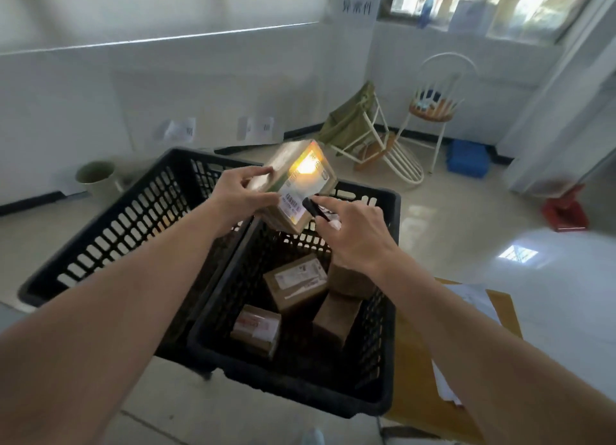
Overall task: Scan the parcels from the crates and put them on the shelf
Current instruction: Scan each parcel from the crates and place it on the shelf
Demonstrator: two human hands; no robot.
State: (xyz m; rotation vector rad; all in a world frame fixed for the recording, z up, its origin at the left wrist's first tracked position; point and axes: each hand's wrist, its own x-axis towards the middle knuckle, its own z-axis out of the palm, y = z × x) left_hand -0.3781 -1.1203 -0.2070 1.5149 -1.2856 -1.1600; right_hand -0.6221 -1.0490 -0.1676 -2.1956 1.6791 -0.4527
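Observation:
My left hand [238, 199] grips a brown cardboard parcel [296, 186] above the two crates, its white label facing up. A bright orange-yellow light spot falls on the label. My right hand [353, 233] holds a small black scanner [315, 209] whose tip points at the label's near edge. Below, the nearer black crate [383, 361] holds several brown parcels; one with a white label [295, 283] lies in the middle, another [256, 329] near the front left. A second black crate [110, 231] stands to the left, its inside mostly hidden by my left arm.
Two white wire chairs [433, 111] stand by the far wall, one tipped over with a green cloth. A blue box [466, 158] and a red object [565, 209] sit on the floor at right. A yellow surface with papers [466, 304] lies beside the nearer crate. A green bucket [95, 176] stands far left.

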